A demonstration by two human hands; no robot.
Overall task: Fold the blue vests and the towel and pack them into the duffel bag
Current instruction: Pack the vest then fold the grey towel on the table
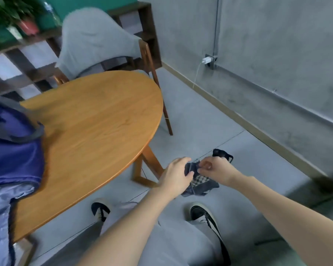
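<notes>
- Worktop [96, 120], round and wooden, carries the blue vest [13, 150] at its left edge, part of the vest hanging down over the side.
- Chair [96, 41] with a grey cover stands behind it.
- Towel [200, 182], small, dark and checked, is held low above the floor, beside the worktop.
- Left hand [176, 175] grips one end of the towel with curled fingers; right hand [216, 167] pinches the other end.
- No bag is in view.
- Step seems to be folding the towel; next it needs edges brought together evenly.
</notes>
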